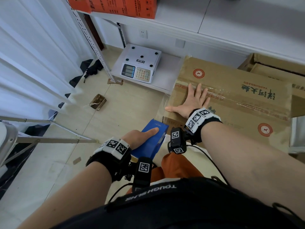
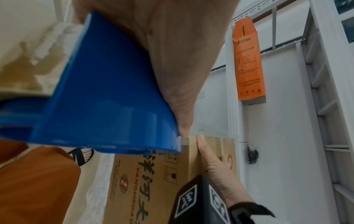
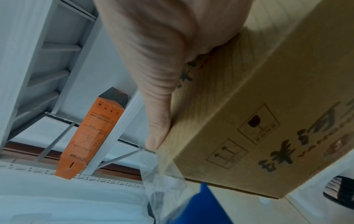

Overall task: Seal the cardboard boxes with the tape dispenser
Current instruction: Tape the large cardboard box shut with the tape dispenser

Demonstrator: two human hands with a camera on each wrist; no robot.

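Observation:
A long brown cardboard box (image 1: 239, 103) with printed characters lies on the floor, clear tape running along its top seam. My right hand (image 1: 193, 101) presses flat on the box's left end, fingers spread, thumb (image 3: 159, 133) along the edge. My left hand (image 1: 142, 134) grips the blue tape dispenser (image 1: 148, 141) just off the box's left end, index finger straight along its top. The dispenser (image 2: 105, 91) fills the left wrist view, close to the box's corner (image 2: 189, 145). A stretch of clear tape (image 3: 164, 174) hangs between the box's end and the dispenser (image 3: 203, 204).
A white electronic scale (image 1: 140, 65) sits on a low shelf behind the box's left end. An open cardboard box (image 1: 272, 65) stands at the back right. An orange carton (image 1: 115, 5) lies on the upper shelf. Scraps (image 1: 98, 101) litter the floor near a white curtain (image 1: 33, 55).

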